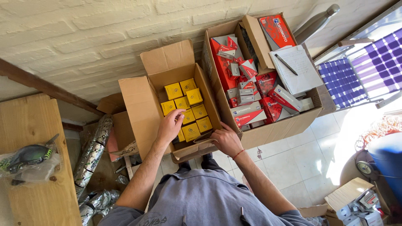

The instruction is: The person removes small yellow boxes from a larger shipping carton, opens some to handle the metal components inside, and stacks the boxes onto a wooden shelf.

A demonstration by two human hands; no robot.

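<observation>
Our left hand (169, 125) reaches among yellow boxes (189, 109), grasping nothing; our right hand (226, 140) clasps the carton's flap (197, 147), which may tear.

I see the open carton (184, 71) packed with yellow boxes (187, 106); upright flaps and the neighbouring red-box carton (268, 129) hem in my approach.

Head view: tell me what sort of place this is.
Probably a storeroom or parts-shop back room: open cardboard box packed with small yellow boxes, a larger carton of red and grey boxes, and a notepad with pen for tallying.
</observation>
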